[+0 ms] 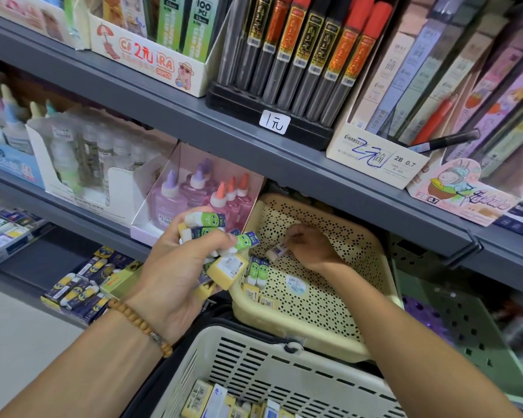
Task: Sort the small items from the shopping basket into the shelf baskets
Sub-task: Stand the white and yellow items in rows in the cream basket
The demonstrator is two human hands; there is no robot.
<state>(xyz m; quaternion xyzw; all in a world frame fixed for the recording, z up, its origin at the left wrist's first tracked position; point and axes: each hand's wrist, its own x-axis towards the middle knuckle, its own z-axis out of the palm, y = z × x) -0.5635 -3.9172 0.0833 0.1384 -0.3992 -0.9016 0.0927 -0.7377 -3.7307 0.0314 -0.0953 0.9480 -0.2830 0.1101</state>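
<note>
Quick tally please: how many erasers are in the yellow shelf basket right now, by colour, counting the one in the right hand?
Green-sleeved erasers: 2
Yellow erasers: 2
Purple-sleeved eraser, pinched by the right hand: 1
Total: 5

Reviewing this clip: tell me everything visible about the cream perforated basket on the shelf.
The cream basket looks like plastic, with round holes across its floor and walls and a rolled rim. It sits tilted toward the camera under a grey shelf, beside a green basket. A few erasers and a round sticker lie inside. The right hand reaches in, pinching a small eraser.
</note>
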